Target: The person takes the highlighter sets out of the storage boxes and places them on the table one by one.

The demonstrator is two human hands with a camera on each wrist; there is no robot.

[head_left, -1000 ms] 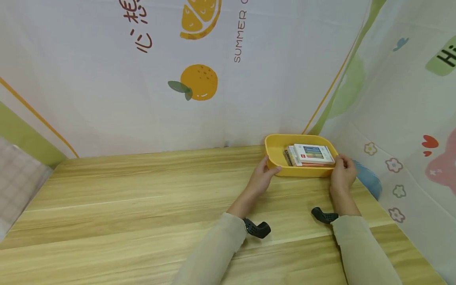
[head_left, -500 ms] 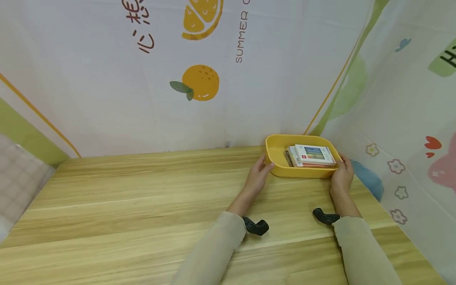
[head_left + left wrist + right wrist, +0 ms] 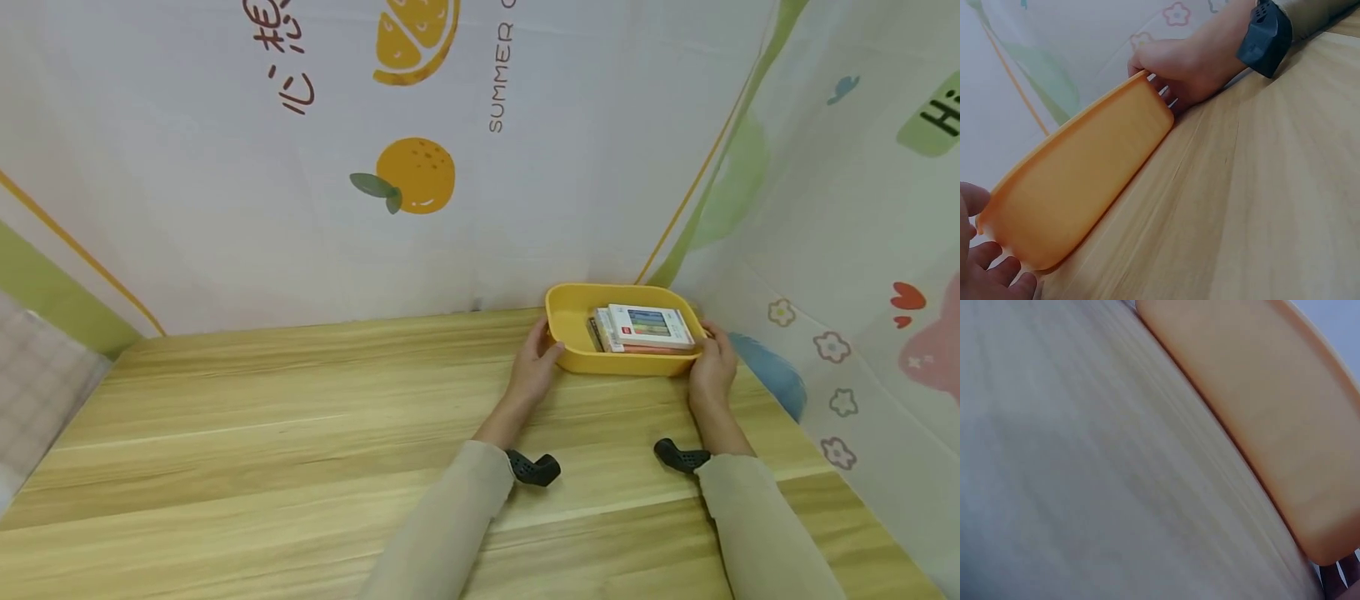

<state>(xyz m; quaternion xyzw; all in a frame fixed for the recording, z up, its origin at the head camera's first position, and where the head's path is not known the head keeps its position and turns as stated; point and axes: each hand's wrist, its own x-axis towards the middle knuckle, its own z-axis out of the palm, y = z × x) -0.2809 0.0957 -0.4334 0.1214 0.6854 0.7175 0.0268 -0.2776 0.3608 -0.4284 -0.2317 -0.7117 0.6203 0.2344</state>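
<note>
- Head view shows one yellow tray (image 3: 570, 317) on the wooden table (image 3: 300, 417), at the far right corner where the two printed cloth walls meet.
- Two hands flank it — the left hand (image 3: 534, 371) at the tray's left end, the right hand (image 3: 712, 367) at its right end.
- Left hand: fingers lie fairly straight against the tray's outer wall, thumb up near the rim; it touches the wall rather than wrapping it. In the left wrist view its fingertips (image 3: 997, 275) sit spread just beside the tray's (image 3: 1079, 194) lower corner.
- Right hand: the left wrist view shows the right hand (image 3: 1191, 65) with fingers curled over the rim at the far end, pinching the edge.
- Right wrist view is blurred — only the tray's side (image 3: 1272, 425) and the table (image 3: 1054, 475) can be made out.
- Inside the tray lies a small stack of flat boxes (image 3: 641, 329); the top one is white with coloured stripes. At least three edges show, but the exact count cannot be told.
- Two black wrist mounts are worn, one on each forearm: left mount (image 3: 534, 468), right mount (image 3: 678, 457), both just above the table.
- Two beige sleeves (image 3: 450, 533) cover the forearms.
- One whole orange (image 3: 415, 173) is printed on the back wall.
</note>
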